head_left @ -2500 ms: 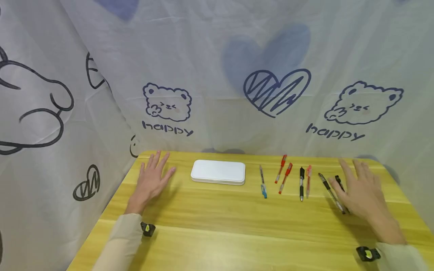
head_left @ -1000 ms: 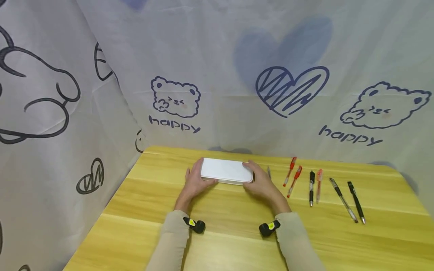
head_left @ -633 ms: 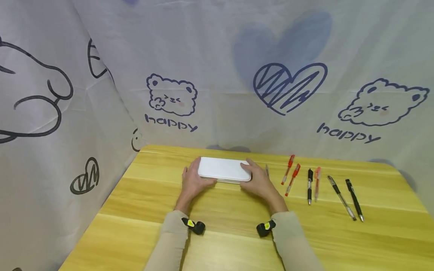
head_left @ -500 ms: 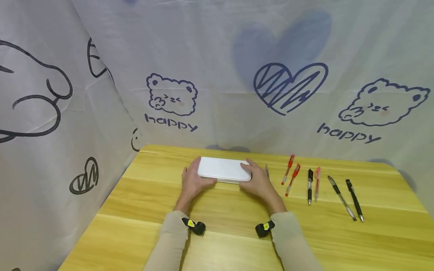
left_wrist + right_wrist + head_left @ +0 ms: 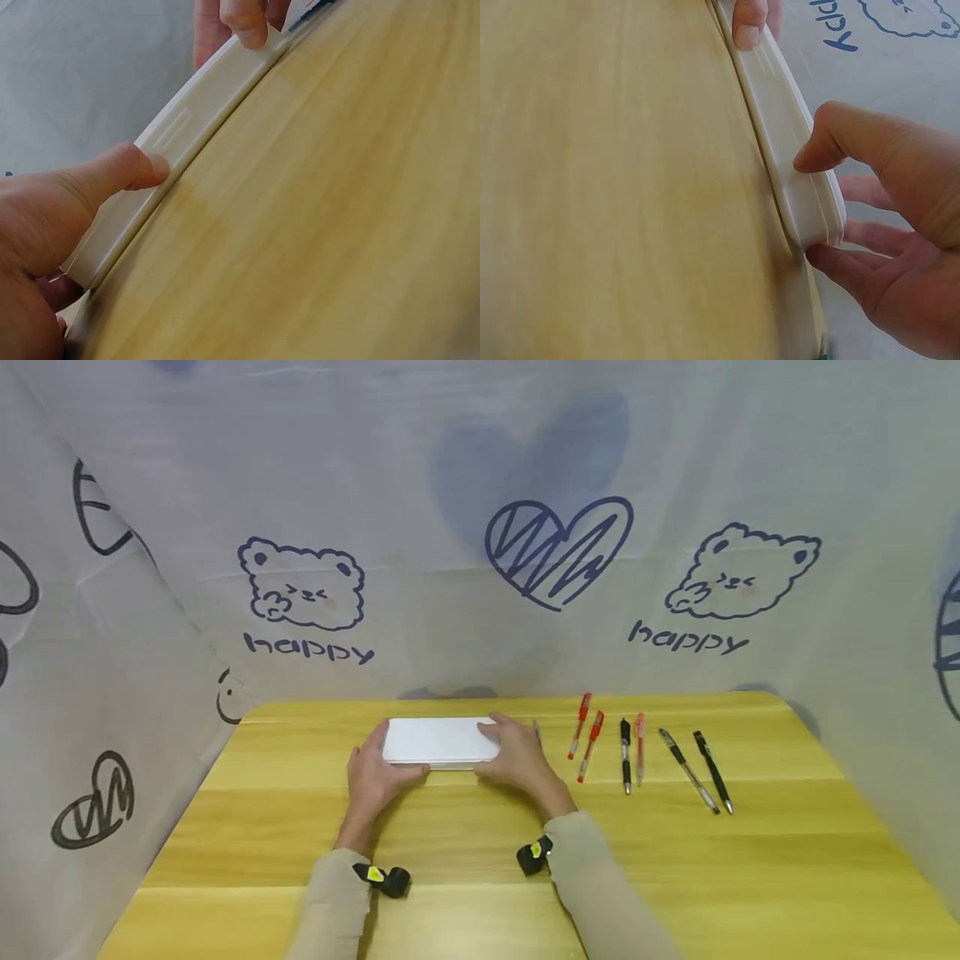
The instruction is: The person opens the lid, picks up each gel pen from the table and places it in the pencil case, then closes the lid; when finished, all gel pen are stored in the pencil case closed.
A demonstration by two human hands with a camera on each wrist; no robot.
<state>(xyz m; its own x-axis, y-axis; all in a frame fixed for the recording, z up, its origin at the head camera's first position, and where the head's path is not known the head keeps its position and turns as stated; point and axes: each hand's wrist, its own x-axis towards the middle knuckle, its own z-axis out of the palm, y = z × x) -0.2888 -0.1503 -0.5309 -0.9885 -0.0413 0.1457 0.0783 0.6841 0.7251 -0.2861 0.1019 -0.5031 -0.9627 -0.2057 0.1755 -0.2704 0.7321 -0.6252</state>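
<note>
Dk-blue lowercase word "happy" 2x on grey-white cloth backdrop, 1 under ea. blue line-drawn bear face.

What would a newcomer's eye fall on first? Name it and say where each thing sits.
Probably the white case near the far edge of the table, held at its ends by the left hand and the right hand. Next, the loose pens spread to its right, two with bright red caps. Behind them, the pale cloth shows a big scribbled heart between two bear faces.
</note>
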